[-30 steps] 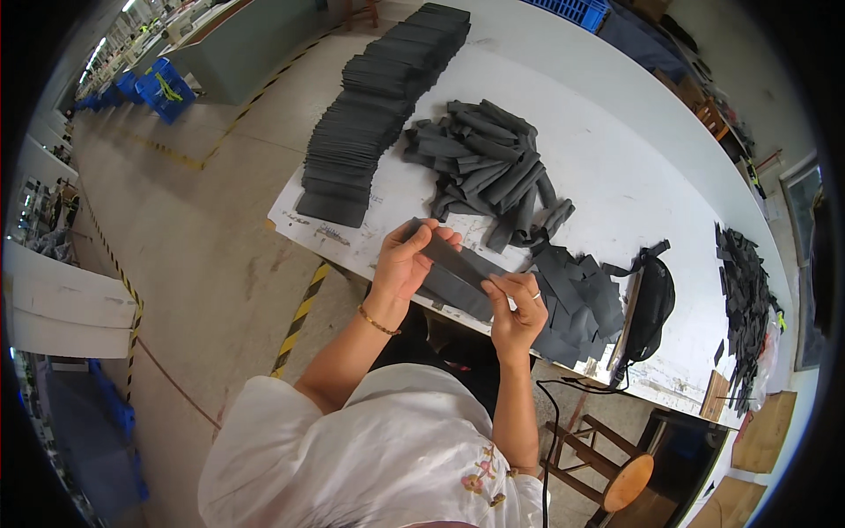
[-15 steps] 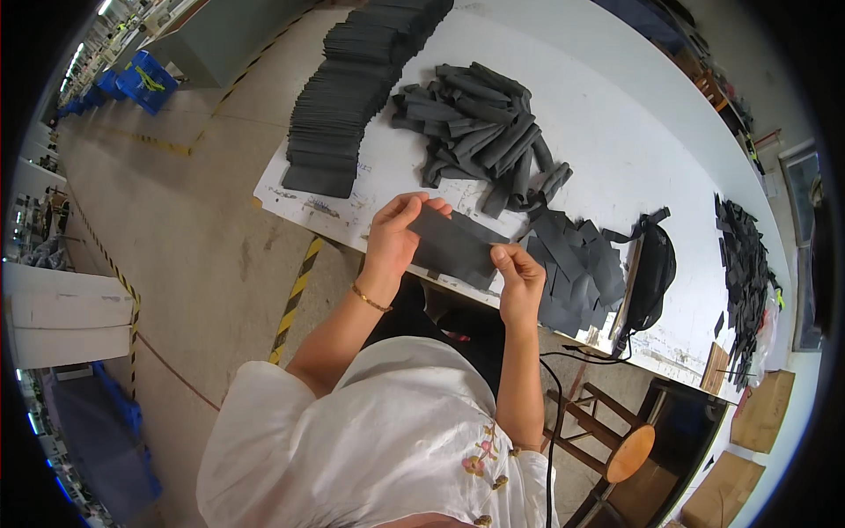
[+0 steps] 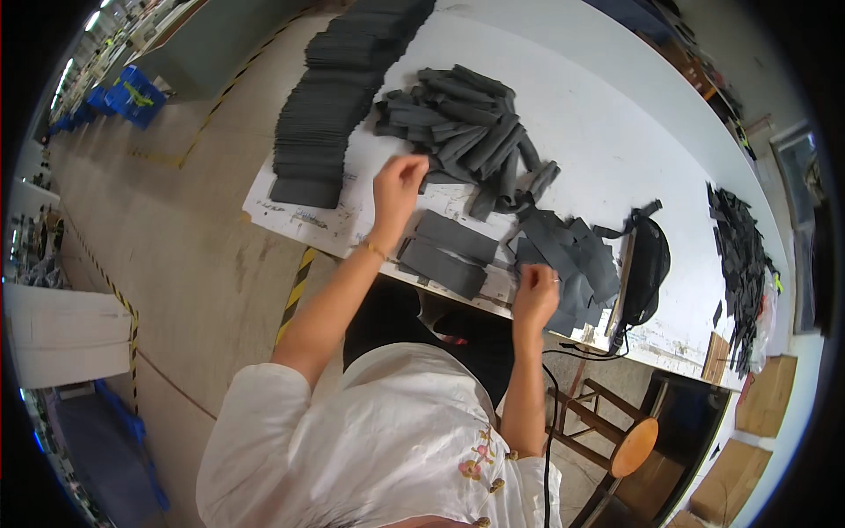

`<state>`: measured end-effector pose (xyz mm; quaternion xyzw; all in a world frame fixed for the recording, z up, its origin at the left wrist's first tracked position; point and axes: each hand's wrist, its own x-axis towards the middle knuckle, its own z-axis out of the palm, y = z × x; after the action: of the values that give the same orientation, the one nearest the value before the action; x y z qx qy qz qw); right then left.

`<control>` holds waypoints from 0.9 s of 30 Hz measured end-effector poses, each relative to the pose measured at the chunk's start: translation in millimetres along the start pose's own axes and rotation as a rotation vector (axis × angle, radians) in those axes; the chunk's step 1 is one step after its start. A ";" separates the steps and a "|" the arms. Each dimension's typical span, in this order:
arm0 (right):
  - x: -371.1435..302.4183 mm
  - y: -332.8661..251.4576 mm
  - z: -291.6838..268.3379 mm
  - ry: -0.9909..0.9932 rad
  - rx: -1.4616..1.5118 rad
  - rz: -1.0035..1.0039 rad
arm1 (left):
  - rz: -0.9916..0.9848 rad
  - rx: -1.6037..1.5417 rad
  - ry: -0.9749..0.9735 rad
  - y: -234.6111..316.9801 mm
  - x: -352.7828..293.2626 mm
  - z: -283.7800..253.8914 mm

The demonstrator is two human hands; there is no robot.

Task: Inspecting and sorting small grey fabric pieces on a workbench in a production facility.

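— Do we see any packages, labels, signs or screens here?

— Few. We make out blue crates (image 3: 130,95) on the floor at the far left, boxy and open-topped, with a yellow-green patch on one. Brown cardboard boxes (image 3: 764,398) lie flat on the floor at the far right, beyond the table's end.

— Any screens or signs?

— We find none; anything smaller is too blurred for us to tell.

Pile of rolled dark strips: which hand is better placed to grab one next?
Probably left. The left hand sits at the edge of the rolled strip pile; the right hand is down by the flat pieces.
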<state>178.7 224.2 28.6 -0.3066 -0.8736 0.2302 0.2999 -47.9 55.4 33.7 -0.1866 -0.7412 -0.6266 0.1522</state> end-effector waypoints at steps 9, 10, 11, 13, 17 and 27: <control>49.2 40.5 -9.1 -0.057 -0.289 -0.290 | -0.136 0.505 -0.295 -38.9 69.9 62.7; 50.8 42.7 -4.2 -0.055 -0.292 -0.283 | -0.133 0.503 -0.302 -36.9 69.4 63.5; 53.3 46.8 3.0 -0.099 -0.436 -0.332 | -0.133 0.502 -0.307 -33.4 70.9 63.6; 55.8 48.9 14.9 -0.214 -0.701 -0.422 | -0.131 0.505 -0.308 -24.9 72.3 61.1; 50.2 44.6 23.0 -0.291 -0.853 -0.544 | -0.088 0.466 -0.363 -9.5 61.5 45.4; 63.3 -7.3 -32.5 0.067 0.371 0.124 | -0.972 -0.799 -0.364 7.2 8.6 5.1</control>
<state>157.3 268.8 80.3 -0.3069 -0.7851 0.3949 0.3654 -52.1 62.2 43.2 0.0244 -0.4652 -0.8095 -0.3573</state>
